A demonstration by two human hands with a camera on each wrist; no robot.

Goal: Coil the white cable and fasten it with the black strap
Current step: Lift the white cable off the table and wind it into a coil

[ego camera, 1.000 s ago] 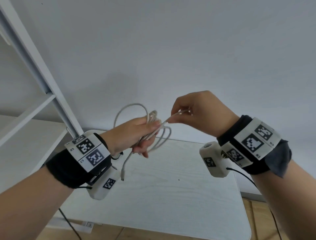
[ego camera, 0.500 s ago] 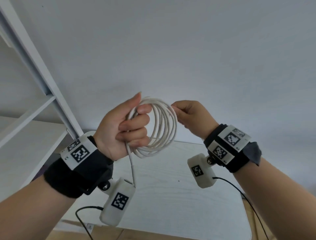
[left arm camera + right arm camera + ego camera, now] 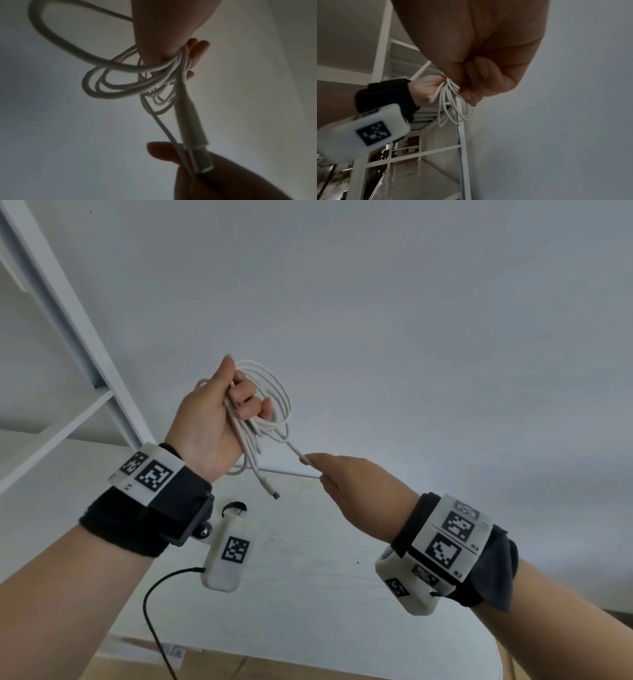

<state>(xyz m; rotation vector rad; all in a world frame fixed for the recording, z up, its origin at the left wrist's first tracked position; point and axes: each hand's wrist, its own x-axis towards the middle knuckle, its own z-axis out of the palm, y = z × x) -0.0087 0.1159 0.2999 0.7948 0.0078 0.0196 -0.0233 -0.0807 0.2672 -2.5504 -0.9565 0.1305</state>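
My left hand (image 3: 219, 419) is raised above the table and grips the coiled white cable (image 3: 274, 392), whose several loops stick out to the right of my curled fingers. One plug end (image 3: 272, 491) hangs loose below the hand. A straight stretch of cable runs down-right to my right hand (image 3: 329, 470), which pinches the other end between thumb and fingers. The left wrist view shows the loops (image 3: 120, 81) bunched in my left hand (image 3: 171, 40) and my right hand (image 3: 197, 169) on the cable end. The black strap (image 3: 234, 506) lies curled on the table, partly hidden by my left wrist camera.
A white wood-grain table (image 3: 308, 577) stands below both hands, against a plain grey wall. A white shelf frame (image 3: 85, 364) rises at the left. A black wire (image 3: 150, 604) trails from the left wrist camera.
My left hand has turned palm-up and squeezed the round coil into a bunch. My right hand has moved down and right, drawing the cable's free end out straight.
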